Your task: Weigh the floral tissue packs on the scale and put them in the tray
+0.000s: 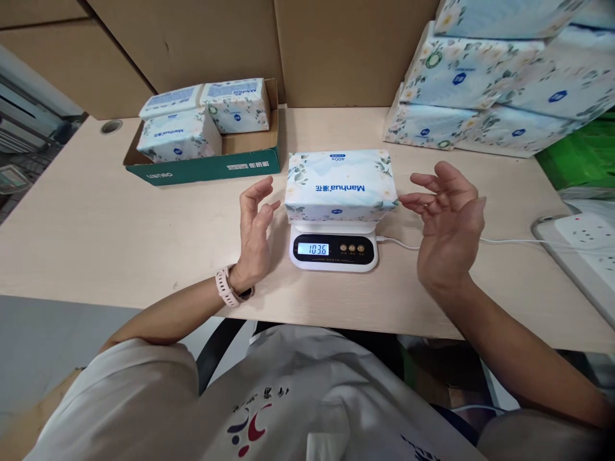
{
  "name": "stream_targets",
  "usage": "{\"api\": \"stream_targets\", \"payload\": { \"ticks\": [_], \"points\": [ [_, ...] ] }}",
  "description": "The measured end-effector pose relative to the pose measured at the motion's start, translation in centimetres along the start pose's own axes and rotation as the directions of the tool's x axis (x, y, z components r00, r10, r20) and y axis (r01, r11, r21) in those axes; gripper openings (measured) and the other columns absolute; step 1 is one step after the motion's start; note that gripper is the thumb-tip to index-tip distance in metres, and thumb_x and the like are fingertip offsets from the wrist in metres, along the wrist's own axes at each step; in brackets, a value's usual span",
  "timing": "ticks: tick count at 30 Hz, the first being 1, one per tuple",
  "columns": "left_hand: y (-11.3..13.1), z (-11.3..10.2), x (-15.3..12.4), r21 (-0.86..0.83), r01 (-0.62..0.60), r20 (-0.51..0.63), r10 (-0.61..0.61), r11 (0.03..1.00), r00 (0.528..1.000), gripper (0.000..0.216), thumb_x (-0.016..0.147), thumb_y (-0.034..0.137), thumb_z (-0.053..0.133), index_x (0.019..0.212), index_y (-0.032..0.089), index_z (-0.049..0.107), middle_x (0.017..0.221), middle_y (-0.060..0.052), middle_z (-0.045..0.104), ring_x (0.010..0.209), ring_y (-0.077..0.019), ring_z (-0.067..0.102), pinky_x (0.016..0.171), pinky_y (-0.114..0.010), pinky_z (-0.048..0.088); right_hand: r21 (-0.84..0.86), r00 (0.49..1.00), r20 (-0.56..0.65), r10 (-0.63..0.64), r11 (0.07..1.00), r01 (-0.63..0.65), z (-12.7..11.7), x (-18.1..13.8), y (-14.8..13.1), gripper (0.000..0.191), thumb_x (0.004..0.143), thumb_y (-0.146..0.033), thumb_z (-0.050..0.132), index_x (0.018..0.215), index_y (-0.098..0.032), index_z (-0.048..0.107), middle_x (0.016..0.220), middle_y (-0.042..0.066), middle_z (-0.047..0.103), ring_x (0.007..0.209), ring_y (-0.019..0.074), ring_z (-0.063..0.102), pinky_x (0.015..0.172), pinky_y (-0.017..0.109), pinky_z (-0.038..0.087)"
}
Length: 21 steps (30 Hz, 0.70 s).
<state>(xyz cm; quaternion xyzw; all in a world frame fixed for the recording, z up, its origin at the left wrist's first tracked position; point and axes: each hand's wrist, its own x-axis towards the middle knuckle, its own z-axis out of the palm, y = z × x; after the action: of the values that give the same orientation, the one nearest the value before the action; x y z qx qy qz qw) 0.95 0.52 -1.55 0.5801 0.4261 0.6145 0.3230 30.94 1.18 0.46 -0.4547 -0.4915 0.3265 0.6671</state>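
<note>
A pack of tissues (pixel 340 184) with a blue and white flower print lies on a small white scale (pixel 333 248), whose display reads 103.6. My left hand (pixel 254 230) hovers just left of the pack, fingers apart and curled, holding nothing. To the right of the pack, my right hand (pixel 449 221) is also open, palm turned towards the pack, not touching it. A pale watch sits on my left wrist.
A shallow green cardboard box (pixel 202 168) at the back left holds three tissue packs. More packs are stacked at the back right (pixel 490 83). A white cable (pixel 509 242) runs from the scale to the right, towards a power strip (pixel 589 234). Cardboard boxes line the back.
</note>
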Motion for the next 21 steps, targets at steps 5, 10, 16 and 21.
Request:
{"api": "stream_targets", "payload": {
  "ticks": [5, 10, 16, 21],
  "points": [
    [-0.1, -0.18, -0.02, 0.021, 0.005, 0.031, -0.005, 1.0, 1.0, 0.058, 0.107, 0.076, 0.058, 0.153, 0.04, 0.059, 0.166, -0.005, 0.055, 0.154, -0.0315, 0.054, 0.121, -0.046, 0.055, -0.01, 0.999, 0.031, -0.042, 0.999, 0.042, -0.12, -0.33, -0.03, 0.067, 0.1, -0.085, 0.046, 0.136, -0.036, 0.075, 0.132, 0.006, 0.08, 0.102, 0.0246, 0.079, 0.112, 0.062, 0.059],
    [-0.17, -0.23, -0.01, 0.014, 0.013, 0.035, -0.014, 1.0, 0.999, 0.058, 0.108, 0.075, 0.057, 0.154, 0.041, 0.06, 0.167, -0.005, 0.055, 0.155, -0.0314, 0.054, 0.122, -0.047, 0.056, -0.032, 0.996, 0.055, -0.064, 0.997, 0.066, -0.2, -0.53, -0.06, 0.066, 0.102, -0.084, 0.045, 0.138, -0.037, 0.074, 0.133, 0.006, 0.079, 0.103, 0.025, 0.079, 0.111, 0.061, 0.06],
    [-0.21, -0.33, 0.03, 0.016, 0.015, 0.064, -0.016, 1.0, 0.998, 0.059, 0.108, 0.076, 0.055, 0.155, 0.041, 0.059, 0.169, -0.005, 0.054, 0.156, -0.0323, 0.054, 0.122, -0.048, 0.056, -0.013, 0.994, 0.079, -0.077, 0.997, 0.078, -0.37, -0.62, 0.01, 0.062, 0.104, -0.081, 0.047, 0.14, -0.038, 0.075, 0.136, 0.006, 0.079, 0.106, 0.0248, 0.079, 0.111, 0.06, 0.06],
    [-0.25, -0.38, 0.02, 0.014, 0.011, 0.066, -0.012, 1.0, 0.998, 0.057, 0.109, 0.074, 0.055, 0.156, 0.041, 0.059, 0.168, -0.004, 0.054, 0.155, -0.0315, 0.055, 0.122, -0.048, 0.056, -0.046, 0.995, 0.073, -0.073, 0.996, 0.076, -0.29, -0.67, -0.19, 0.066, 0.102, -0.084, 0.047, 0.14, -0.036, 0.074, 0.135, 0.007, 0.079, 0.106, 0.0253, 0.079, 0.112, 0.062, 0.06]
  ]
}}
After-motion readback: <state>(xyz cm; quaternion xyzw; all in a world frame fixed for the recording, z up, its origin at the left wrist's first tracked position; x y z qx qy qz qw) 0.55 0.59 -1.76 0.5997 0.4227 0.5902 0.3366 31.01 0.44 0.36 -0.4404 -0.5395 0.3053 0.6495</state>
